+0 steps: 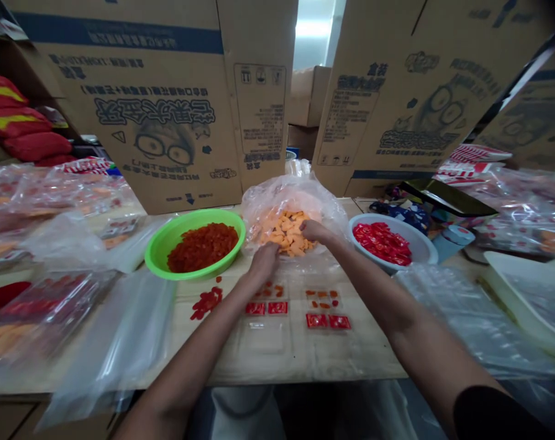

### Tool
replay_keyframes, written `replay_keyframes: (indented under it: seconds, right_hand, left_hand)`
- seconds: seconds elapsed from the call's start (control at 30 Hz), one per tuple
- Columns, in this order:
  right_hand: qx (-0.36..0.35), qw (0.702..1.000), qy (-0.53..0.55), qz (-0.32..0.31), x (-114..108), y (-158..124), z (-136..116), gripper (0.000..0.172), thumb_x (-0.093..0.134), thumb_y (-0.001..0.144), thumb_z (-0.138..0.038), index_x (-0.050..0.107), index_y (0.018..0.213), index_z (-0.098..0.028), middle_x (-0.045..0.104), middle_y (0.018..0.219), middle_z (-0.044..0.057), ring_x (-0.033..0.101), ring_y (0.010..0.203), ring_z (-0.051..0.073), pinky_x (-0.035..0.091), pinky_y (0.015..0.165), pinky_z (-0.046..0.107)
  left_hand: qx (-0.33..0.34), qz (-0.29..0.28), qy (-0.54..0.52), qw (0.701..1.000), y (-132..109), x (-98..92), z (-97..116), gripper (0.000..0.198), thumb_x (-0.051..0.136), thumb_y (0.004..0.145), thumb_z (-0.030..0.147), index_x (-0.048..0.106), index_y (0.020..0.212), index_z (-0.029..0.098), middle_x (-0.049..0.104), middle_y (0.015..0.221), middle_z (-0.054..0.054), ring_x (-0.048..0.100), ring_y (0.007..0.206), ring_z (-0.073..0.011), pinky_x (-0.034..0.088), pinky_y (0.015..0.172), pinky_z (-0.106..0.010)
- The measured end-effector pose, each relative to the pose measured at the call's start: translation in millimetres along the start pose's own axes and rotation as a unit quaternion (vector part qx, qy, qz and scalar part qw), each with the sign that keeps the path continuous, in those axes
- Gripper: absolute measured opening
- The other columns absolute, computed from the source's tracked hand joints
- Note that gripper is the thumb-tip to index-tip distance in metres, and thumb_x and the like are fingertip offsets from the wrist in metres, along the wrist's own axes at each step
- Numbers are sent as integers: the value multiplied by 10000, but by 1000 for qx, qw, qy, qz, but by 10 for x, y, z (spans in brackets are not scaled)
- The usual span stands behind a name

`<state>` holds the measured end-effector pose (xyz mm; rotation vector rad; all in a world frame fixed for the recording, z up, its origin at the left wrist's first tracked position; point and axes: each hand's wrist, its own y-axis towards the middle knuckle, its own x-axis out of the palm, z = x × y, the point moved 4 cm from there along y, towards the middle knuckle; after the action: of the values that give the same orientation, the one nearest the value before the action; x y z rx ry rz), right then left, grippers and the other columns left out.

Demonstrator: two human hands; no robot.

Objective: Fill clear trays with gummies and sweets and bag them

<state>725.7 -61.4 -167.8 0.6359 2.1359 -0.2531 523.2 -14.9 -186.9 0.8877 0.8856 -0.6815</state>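
Both my hands reach to an opened clear plastic bag [254, 205] full of orange pieces [289, 227]. My left hand [264, 261] touches the near left edge of the pieces, its fingertips largely hidden. At the right side of the heap, my right hand [315, 231] has its fingers curled in; whatever they hold is not visible. Below my hands lie clear plastic trays. The right tray [322, 310] holds small orange-brown pieces and two red packets [327, 321]. Partly behind my left forearm, the left tray [266, 336] has similar pieces and two red packets [266, 308].
A green basin [151, 260] of reddish-brown pieces stands left, with loose red pieces [207, 303] before it. On the right is a pale blue basin [428, 247] of red packets. Plastic sleeves [135, 324] lie left, a white tub [525, 299] far right. Cardboard boxes [167, 79] wall the back.
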Motion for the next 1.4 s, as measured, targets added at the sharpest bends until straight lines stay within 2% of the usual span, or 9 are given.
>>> replay_keyframes:
  seconds: [0.13, 0.3, 0.43, 0.7, 0.9, 1.07, 1.23, 1.3, 1.4]
  right_hand:
    - [48, 998, -23, -27, 3, -191, 235, 100, 700, 755, -127, 674, 849, -151, 580, 613, -13, 566, 581, 144, 461, 598, 271]
    - [55, 998, -6, 17, -72, -416, 261, 179, 631, 579, -19, 657, 688, -159, 572, 573, 18, 569, 619, 183, 388, 585, 265]
    - [50, 996, 33, 67, -59, -872, 329, 166, 587, 661, -122, 647, 812, -159, 618, 708, 29, 548, 666, 162, 358, 573, 246]
    - [64, 981, 176, 46, 515, -1876, 468, 79, 549, 700, -176, 599, 758, -159, 535, 601, -19, 449, 532, 108, 305, 484, 216]
    - [66, 890, 451, -14, 740, -2064, 290, 136, 636, 672, -212, 529, 750, -179, 572, 639, -20, 527, 565, 108, 448, 554, 230]
    - [124, 775, 598, -160, 985, -2239, 91, 239, 711, 656, -207, 518, 798, -196, 608, 636, -12, 665, 663, 183, 524, 607, 283]
    - [119, 732, 638, -208, 1174, -2311, -45, 274, 650, 746, -179, 562, 1006, -191, 716, 894, 67, 698, 767, 187, 549, 669, 304]
    - [103, 728, 641, -219, 1233, -2325, -89, 330, 659, 746, -154, 592, 1069, -176, 720, 928, 74, 689, 774, 167, 547, 698, 290]
    - [86, 739, 634, -208, 1299, -2342, -125, 320, 674, 709, -147, 627, 1026, -155, 715, 889, 61, 664, 730, 141, 527, 692, 264]
  left_hand:
    - [-54, -1, 32, 998, 605, 257, -140, 292, 512, 797, 8, 653, 1045, 73, 697, 1012, -210, 666, 973, -300, 495, 839, -386]
    - [-65, 5, 36, 997, 663, 275, -201, 269, 550, 782, 38, 658, 1028, 58, 695, 1011, -220, 656, 967, -296, 491, 842, -383]
    - [-5, 1, -25, 1000, 122, 83, -190, 307, 566, 832, 149, 655, 1125, 143, 696, 1076, -103, 633, 982, -215, 482, 883, -323]
    - [235, -51, -93, 966, -1622, -183, 23, 239, 476, 910, 113, 647, 1062, 185, 701, 1028, -67, 587, 1001, -200, 468, 907, -348]
    - [253, -46, -113, 960, -1995, -13, -74, 225, 429, 935, 88, 615, 1033, 171, 679, 1106, -101, 589, 1093, -206, 461, 964, -381]
    - [200, -19, -132, 971, -2031, 9, -163, 238, 429, 930, 109, 604, 1081, 169, 666, 1062, -108, 576, 1062, -218, 469, 932, -379]
    - [77, 21, -239, 968, -1960, -60, -167, 432, 422, 880, 111, 582, 1273, 191, 619, 1172, -98, 564, 1088, -210, 449, 980, -390]
    - [-19, 24, -333, 942, -1906, -60, -193, 410, 449, 855, 140, 628, 1219, 196, 631, 1119, -72, 583, 1053, -200, 470, 958, -366]
    - [-148, 11, -503, 851, -1858, -28, -221, 379, 560, 816, 220, 630, 1188, 198, 636, 1106, -47, 611, 1011, -194, 513, 894, -334]
